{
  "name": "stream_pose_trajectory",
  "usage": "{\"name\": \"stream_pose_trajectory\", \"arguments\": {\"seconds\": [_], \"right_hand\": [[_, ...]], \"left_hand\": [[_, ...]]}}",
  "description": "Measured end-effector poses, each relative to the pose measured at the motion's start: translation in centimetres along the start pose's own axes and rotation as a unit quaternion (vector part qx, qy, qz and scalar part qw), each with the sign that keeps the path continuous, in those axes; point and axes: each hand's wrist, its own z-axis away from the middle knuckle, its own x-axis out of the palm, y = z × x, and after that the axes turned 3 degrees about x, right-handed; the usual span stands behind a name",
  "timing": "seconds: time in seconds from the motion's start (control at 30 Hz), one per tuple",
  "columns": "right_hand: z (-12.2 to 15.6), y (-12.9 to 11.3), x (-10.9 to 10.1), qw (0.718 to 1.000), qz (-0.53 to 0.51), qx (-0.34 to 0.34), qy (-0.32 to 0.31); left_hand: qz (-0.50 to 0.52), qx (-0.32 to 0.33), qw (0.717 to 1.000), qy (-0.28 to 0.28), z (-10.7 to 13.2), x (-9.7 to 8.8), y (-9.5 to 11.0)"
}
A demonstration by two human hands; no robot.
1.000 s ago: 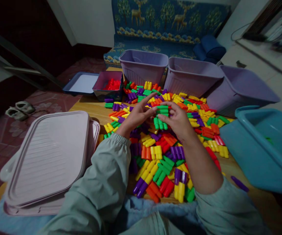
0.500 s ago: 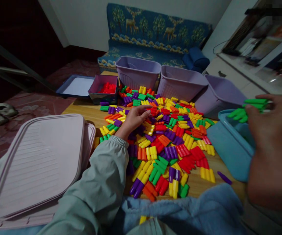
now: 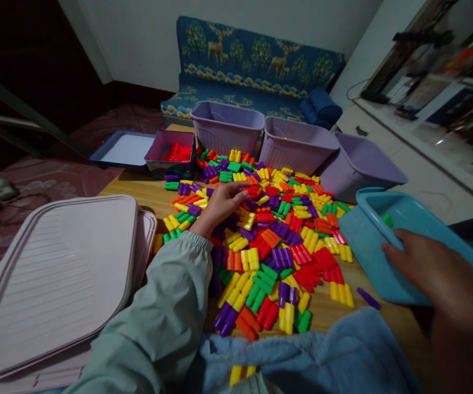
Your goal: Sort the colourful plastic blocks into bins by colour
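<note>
A heap of coloured plastic blocks (image 3: 273,235) in red, yellow, green, purple and orange covers a wooden table (image 3: 154,194). My left hand (image 3: 222,205) rests on the heap's left side, fingers stretched out flat over the blocks. My right hand (image 3: 428,271) hangs over the near rim of a blue bin (image 3: 404,224) at the right, fingers spread and holding nothing. A green block (image 3: 387,220) lies inside that bin.
Three lilac bins (image 3: 226,128) stand in a row behind the heap. A small box with red blocks (image 3: 173,153) and a blue tray (image 3: 121,149) sit at the back left. Pink lids (image 3: 51,273) lie stacked at the left. A lone purple block (image 3: 368,298) lies by the blue bin.
My right hand carried a cluster of green blocks from the heap to the blue bin and let them go; it is now empty. My left hand dropped onto the heap.
</note>
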Motion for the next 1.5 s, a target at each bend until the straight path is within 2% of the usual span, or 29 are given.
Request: {"name": "stream_pose_trajectory", "arguments": {"seconds": [0.1, 0.23, 0.47, 0.73, 0.8, 0.9, 0.93, 0.97, 1.0, 1.07, 1.13, 1.2, 1.33, 1.5], "right_hand": [[1.1, -2.1, -0.7, 0.999, 0.018, -0.015, -0.030], [1.8, -3.7, -1.9, 1.000, -0.005, -0.006, -0.023], [2.0, -4.8, -2.1, 1.000, -0.012, 0.001, -0.024], [1.7, -4.4, -2.1, 0.990, -0.098, -0.021, -0.099], [2.0, -4.6, -2.3, 0.991, -0.121, -0.019, -0.056], [2.8, -5.6, -3.2, 0.981, -0.168, -0.031, 0.096], [3.1, -6.1, -3.6, 0.972, -0.191, -0.045, 0.127], [3.4, -6.6, -4.0, 0.967, -0.212, -0.065, 0.127], [3.8, -7.0, -4.3, 0.965, -0.226, -0.092, 0.097], [4.6, -7.6, -4.5, 0.960, -0.223, -0.166, -0.005], [5.6, -7.8, -3.8, 0.950, -0.192, -0.236, -0.068], [6.7, -7.8, -2.4, 0.944, -0.168, -0.278, -0.063], [8.4, -7.5, 1.5, 0.939, -0.167, -0.298, -0.041], [8.7, -8.1, 4.7, 0.919, -0.259, -0.297, -0.016]], "left_hand": [[-0.011, 0.008, 1.000, -0.003, 0.0, -0.1, -0.3], [-0.018, 0.011, 1.000, -0.002, -0.2, -0.1, -0.6], [-0.031, 0.013, 0.999, -0.007, -0.1, -0.2, -0.7], [-0.136, 0.027, 0.990, -0.033, 0.3, -0.1, 0.6], [-0.170, 0.034, 0.984, -0.046, 0.3, -0.1, 0.9], [-0.208, 0.048, 0.974, -0.071, 0.3, 0.0, 1.5], [-0.216, 0.052, 0.972, -0.080, 0.3, 0.0, 1.6], [-0.222, 0.053, 0.969, -0.089, 0.3, 0.0, 1.7], [-0.228, 0.051, 0.967, -0.098, 0.4, 0.0, 1.8], [-0.237, 0.034, 0.963, -0.126, 0.5, 0.0, 2.0], [-0.258, 0.015, 0.953, -0.159, 0.7, 0.1, 2.3], [-0.291, 0.010, 0.937, -0.191, 0.9, 0.2, 2.7], [-0.353, 0.043, 0.908, -0.221, 1.2, 0.4, 3.1], [-0.391, 0.072, 0.892, -0.217, 1.2, 0.7, 2.5]]}}
